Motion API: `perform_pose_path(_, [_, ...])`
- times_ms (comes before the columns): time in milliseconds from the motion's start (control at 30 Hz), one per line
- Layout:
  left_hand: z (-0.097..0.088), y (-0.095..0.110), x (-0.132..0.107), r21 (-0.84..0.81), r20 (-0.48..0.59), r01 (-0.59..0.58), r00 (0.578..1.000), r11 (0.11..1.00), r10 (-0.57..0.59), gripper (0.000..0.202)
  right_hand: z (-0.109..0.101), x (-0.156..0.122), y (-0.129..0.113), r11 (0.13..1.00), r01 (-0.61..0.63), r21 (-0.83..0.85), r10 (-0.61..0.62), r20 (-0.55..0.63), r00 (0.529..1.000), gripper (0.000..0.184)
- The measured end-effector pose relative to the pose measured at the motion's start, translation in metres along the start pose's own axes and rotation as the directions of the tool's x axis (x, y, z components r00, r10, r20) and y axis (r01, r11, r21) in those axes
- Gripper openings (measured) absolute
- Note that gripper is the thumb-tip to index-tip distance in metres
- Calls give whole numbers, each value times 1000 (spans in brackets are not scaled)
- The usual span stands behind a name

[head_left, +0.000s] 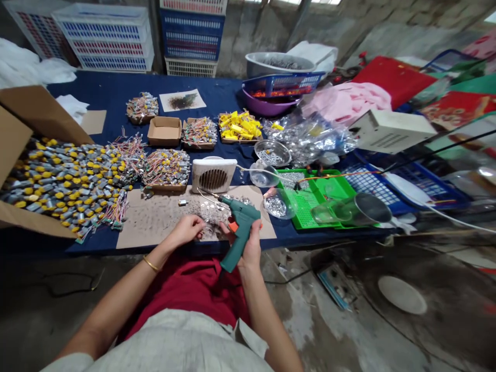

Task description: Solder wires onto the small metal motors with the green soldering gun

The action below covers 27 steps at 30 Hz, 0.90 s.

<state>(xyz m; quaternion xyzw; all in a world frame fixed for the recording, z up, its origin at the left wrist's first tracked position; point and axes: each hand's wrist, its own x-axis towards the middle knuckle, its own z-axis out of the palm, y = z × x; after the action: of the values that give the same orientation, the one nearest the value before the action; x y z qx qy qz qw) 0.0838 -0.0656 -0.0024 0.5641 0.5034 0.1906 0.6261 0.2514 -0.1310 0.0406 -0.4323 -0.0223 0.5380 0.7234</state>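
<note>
My right hand (250, 248) is wrapped round a dark green soldering gun (243, 222) with an orange trigger. The thin metal tip of the gun points up and left, over the cardboard work sheet (134, 217). To the left of it, my left hand (188, 230) has its fingers pinched together low over the sheet; whatever is between them is too small to make out. A small motor (182, 203) lies on the sheet just beyond my left hand. Behind the gun's tip stands a white vented fan box (214, 175). Bits of metal are scattered on the sheet.
On the left, a cardboard box (42, 108) holds many yellow-capped motors. Small trays carry wired motors (166, 168) and yellow parts (240, 126). A bowl of metal pieces (276, 204) and a green basket (302, 212) are to the right. Stacked crates (191, 33) stand behind the table.
</note>
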Motion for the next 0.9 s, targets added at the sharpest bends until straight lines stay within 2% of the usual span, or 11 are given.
perform_pose_path(100, [8,4,-6,-141,-71,-18,997,990,8,26,-2,-10,-4,999,19,37,-21,34,999,49])
perform_pose_path(233, [17,14,-13,-215,-193,-62,981,975,19,26,-3,-20,-4,998,7,58,-9,25,1000,51])
perform_pose_path(333, [24,18,-16,-266,-224,-87,974,960,27,25,-3,-23,-1,998,-24,55,22,33,999,52])
perform_pose_path(533, [39,14,-16,-304,-146,-62,989,950,18,24,-2,-28,2,997,-24,74,19,58,998,51])
perform_pose_path(633, [42,12,-21,-274,-39,-65,998,960,57,23,-3,-27,3,997,-9,81,4,65,998,52])
perform_pose_path(767, [40,10,-31,-134,83,-146,984,980,158,26,-7,-21,8,998,-52,41,51,34,998,55])
perform_pose_path(900, [39,9,-33,19,86,-182,980,983,180,22,-9,-17,14,996,-84,10,84,33,996,57])
